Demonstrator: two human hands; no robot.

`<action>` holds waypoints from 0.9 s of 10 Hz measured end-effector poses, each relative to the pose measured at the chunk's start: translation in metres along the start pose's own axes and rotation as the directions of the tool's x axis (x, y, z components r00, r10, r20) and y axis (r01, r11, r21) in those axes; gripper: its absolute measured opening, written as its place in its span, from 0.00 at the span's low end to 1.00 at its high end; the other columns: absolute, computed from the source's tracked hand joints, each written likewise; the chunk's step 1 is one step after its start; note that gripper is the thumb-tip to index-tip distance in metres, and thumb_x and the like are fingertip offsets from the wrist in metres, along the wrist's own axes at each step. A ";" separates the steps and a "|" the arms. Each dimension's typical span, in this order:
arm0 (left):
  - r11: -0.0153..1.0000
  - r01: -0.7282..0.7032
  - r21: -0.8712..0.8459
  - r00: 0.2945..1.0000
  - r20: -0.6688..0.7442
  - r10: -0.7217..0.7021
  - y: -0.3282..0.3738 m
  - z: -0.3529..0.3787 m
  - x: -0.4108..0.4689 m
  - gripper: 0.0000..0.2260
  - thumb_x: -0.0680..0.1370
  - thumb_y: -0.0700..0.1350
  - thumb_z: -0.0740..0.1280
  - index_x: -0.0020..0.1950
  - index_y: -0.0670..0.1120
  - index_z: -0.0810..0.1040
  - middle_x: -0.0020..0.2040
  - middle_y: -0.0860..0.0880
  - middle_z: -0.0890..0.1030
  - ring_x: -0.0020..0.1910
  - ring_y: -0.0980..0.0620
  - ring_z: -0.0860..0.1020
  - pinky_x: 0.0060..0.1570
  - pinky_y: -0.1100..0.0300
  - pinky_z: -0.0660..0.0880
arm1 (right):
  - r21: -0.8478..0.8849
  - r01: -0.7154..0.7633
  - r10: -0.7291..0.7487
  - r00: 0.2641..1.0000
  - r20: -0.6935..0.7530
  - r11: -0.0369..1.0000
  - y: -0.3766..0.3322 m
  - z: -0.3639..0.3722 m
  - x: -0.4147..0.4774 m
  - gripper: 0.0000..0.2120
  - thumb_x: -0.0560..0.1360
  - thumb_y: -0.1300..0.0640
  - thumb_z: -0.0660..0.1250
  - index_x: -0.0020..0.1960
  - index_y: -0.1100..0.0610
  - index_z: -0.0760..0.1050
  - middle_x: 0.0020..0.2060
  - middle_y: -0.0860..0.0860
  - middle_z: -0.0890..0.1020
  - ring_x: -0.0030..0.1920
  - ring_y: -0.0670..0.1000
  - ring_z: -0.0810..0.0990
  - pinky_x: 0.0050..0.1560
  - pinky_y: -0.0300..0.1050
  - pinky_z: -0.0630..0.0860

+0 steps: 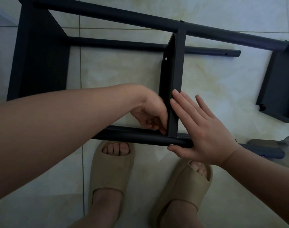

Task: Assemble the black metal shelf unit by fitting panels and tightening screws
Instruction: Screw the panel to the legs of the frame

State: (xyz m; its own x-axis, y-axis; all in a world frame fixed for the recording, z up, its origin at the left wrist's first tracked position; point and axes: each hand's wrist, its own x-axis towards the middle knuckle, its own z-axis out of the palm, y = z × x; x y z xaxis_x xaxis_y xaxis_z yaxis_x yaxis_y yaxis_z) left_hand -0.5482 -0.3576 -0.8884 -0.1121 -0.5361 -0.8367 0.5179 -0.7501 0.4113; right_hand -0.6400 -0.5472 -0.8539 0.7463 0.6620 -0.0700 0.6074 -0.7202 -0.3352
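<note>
On the floor (214, 76) the shelf (107, 17) lay part-built: middle panel (173, 71) fitted, right panel (278, 89) unfastened at its near end. Right hand (204, 129) pressed flat against the middle panel; left hand (150, 116) curled at its near joint, contents undeterminable.

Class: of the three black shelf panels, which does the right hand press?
The middle panel: only it has the right hand lying flat against it.

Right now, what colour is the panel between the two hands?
Black, matt and plain. The panel shows best in the head view, the only view here.
</note>
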 end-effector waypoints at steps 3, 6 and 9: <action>0.999 -0.031 -0.031 0.999 0.036 0.032 -0.005 -0.001 -0.004 0.07 0.78 0.34 0.66 0.45 0.45 0.80 0.37 0.51 0.81 0.34 0.58 0.76 0.36 0.68 0.70 | -0.002 0.001 -0.001 1.000 -0.002 1.000 0.000 0.000 0.000 0.46 0.76 0.32 0.63 0.80 0.64 0.57 0.81 0.59 0.55 0.82 0.57 0.53 0.79 0.64 0.56; 0.988 -0.111 -0.108 0.994 0.005 0.112 -0.009 0.005 -0.002 0.09 0.77 0.30 0.65 0.43 0.43 0.78 0.36 0.48 0.77 0.36 0.54 0.72 0.39 0.63 0.67 | -0.001 0.007 -0.007 1.000 -0.009 1.000 0.001 0.002 0.000 0.46 0.76 0.32 0.63 0.80 0.64 0.57 0.81 0.59 0.55 0.82 0.57 0.53 0.79 0.64 0.55; 0.961 -0.201 -0.192 0.979 -0.018 0.201 -0.017 0.011 -0.003 0.10 0.77 0.28 0.63 0.43 0.42 0.77 0.38 0.46 0.75 0.38 0.52 0.72 0.41 0.61 0.68 | 0.002 0.005 -0.005 1.000 -0.017 1.000 0.000 0.001 0.000 0.46 0.76 0.33 0.63 0.80 0.65 0.57 0.81 0.59 0.56 0.82 0.57 0.53 0.79 0.64 0.55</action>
State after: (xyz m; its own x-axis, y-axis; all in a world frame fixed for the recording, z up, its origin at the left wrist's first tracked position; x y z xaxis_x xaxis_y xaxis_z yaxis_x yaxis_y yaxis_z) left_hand -0.5658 -0.3471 -0.8894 0.0093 -0.6692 -0.7430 0.6827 -0.5387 0.4937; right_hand -0.6403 -0.5472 -0.8550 0.7474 0.6623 -0.0525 0.6110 -0.7162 -0.3373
